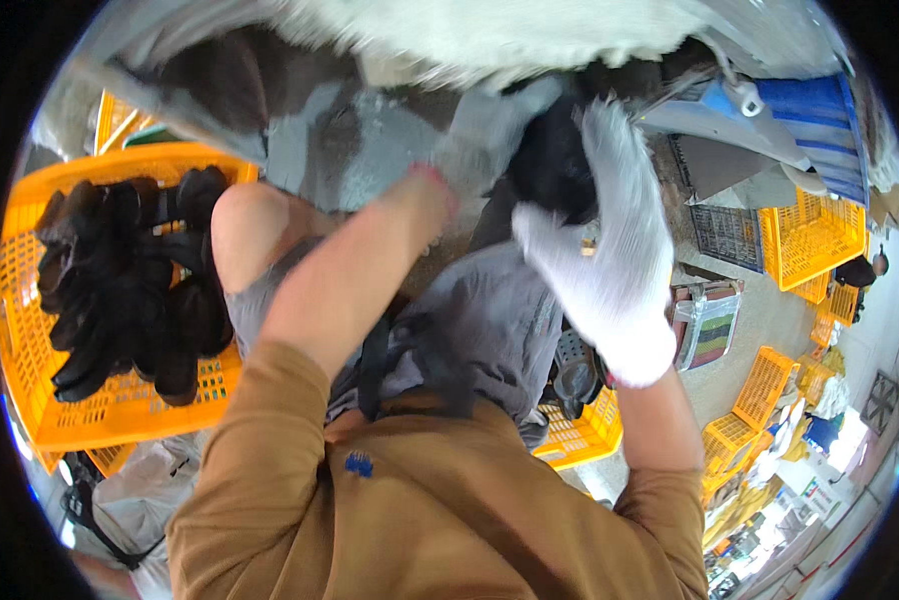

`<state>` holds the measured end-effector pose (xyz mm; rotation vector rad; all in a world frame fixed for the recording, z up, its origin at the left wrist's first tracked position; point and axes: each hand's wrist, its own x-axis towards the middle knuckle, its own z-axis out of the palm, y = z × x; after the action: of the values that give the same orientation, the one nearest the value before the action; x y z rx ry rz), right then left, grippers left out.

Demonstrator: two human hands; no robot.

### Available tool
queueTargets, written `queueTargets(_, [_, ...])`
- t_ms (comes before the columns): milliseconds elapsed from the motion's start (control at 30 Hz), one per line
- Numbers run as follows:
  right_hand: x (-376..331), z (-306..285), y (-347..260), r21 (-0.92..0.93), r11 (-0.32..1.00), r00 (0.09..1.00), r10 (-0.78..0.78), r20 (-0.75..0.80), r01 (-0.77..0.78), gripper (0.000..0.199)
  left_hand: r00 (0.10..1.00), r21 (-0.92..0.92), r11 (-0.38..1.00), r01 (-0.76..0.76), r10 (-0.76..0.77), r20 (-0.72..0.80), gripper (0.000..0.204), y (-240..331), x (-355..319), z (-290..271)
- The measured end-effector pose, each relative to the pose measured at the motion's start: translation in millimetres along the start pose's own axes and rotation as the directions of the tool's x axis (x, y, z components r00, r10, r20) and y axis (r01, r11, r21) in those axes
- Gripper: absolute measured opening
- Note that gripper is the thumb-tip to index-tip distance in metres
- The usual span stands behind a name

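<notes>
A black item point(555, 165), perhaps a shoe, is between my two hands below the white shaggy thing; its outline is blurred. My right hand point(610, 230), in a white knitted glove, is on the right of it, thumb and fingers stretched apart around its side. From the left reaches my left hand point(485, 130), in a pale glove, right beside the black item. Motion smears its fingers, so its grip is hidden. Along the top edge hangs the white shaggy fleece-like thing point(510, 35), just above both hands.
At my left stands an orange basket point(130, 430) heaped with black shoes point(135, 290). Another orange basket point(600, 425) with dark shoes is by my right hip. Farther right are an orange crate point(820, 235), a grey crate point(727, 237), a striped bundle point(708, 325) and a blue striped sack point(820, 130).
</notes>
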<state>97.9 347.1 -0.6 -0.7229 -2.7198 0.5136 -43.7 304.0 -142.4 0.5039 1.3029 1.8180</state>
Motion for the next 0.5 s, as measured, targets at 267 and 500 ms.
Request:
queueTargets(267, [-81, 50, -8, 0.026, 0.971, 0.97, -0.239, 0.032, 0.238, 0.053, 0.934, -0.752, 0.59, 0.294, -0.344, 0.096, 0.07, 12, -63, -23])
queueTargets(500, [9, 99, -36, 0.147, 0.987, 0.992, 0.075, -0.101, -0.06, 0.034, 0.976, -0.446, 0.895, 0.009, -0.106, -0.192, 0.058, 2, -11, -55])
